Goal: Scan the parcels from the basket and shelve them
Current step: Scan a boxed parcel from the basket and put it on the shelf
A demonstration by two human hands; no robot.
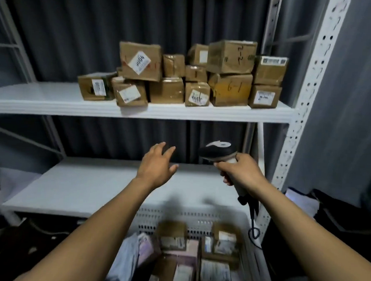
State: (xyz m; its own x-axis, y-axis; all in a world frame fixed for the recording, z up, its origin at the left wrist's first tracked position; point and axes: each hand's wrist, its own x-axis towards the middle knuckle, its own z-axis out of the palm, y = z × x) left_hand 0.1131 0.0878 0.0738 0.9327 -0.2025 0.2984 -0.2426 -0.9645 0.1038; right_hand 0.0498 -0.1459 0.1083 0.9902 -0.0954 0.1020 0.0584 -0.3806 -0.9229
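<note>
In front of you stands a white metal rack [307, 103] against a dark pleated curtain [100, 28]. Its upper shelf [42, 102] carries a crowd of brown cardboard parcels [228, 91], stacked two and three high toward the right end, many with white labels and some with handwritten numbers. The lower shelf [81, 188] lies beneath your forearms. Below it, close to you, is the white perforated basket [176, 217], with more parcels in the basket [215, 273]: labelled boxes and soft bags, blurred here. Your left hand [157, 166] hovers over the lower shelf, fingers spread and relaxed, holding nothing. Your right hand [241, 173] is wrapped round the grip of the barcode scanner [217, 151], whose dark head points left, and its black cable [253, 227] hangs down beside the basket.
</note>
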